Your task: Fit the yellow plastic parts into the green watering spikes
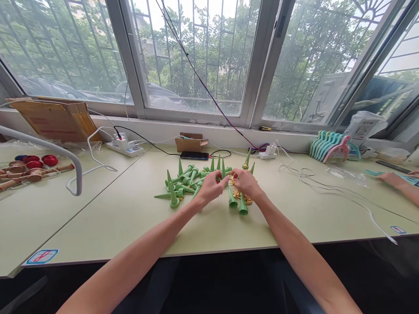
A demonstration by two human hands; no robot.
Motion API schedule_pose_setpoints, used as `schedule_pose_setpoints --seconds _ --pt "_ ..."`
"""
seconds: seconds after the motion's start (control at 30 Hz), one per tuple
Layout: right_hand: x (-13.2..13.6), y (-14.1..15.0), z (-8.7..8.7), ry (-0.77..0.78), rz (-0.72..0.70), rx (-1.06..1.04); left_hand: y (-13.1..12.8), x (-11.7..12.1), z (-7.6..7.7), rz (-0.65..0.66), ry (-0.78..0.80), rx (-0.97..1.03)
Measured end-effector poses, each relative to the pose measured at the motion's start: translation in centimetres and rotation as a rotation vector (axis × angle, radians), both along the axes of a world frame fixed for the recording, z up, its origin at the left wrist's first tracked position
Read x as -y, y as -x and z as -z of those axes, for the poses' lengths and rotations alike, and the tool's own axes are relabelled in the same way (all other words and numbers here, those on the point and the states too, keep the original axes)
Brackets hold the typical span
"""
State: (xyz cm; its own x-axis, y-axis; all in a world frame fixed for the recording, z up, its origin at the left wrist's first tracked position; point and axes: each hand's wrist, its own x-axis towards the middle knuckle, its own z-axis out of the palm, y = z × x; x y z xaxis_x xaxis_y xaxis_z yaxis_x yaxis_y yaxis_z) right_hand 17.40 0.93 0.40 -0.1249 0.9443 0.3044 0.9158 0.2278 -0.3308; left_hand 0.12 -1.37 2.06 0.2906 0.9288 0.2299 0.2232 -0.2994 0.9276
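Observation:
My left hand (211,188) is closed around a green plastic cone spike (223,169), which points upward between my hands. Just to its right, my right hand (246,182) has its fingers pinched together; what they hold, if anything, is too small to make out. Under and beside the right hand lies a pile of small tan pieces (244,198). Two green cone spikes (242,206) lie in front of it with their round open ends toward me. Left of my hands is a heap of similar green spikes (186,181), some upright, others lying down.
Behind the heap are a black phone (194,155) and a small cardboard box (190,143). Power strips (126,148) and loose white cables (310,174) lie around. Wooden toys with red balls (34,168) are at left, pastel hangers (329,146) at right, near another person's hand (393,179).

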Motion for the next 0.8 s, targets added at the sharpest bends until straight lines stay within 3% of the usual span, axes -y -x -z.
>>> schedule_pose_setpoints --seconds 0.27,0.8 --pt "0.4 -0.1 -0.6 0.031 0.042 0.04 -0.1 0.0 0.0 -0.002 -0.024 -0.01" --pt "0.8 -0.4 -1.2 0.074 0.099 0.123 0.1 -0.9 1.7 0.046 -0.101 -0.029"
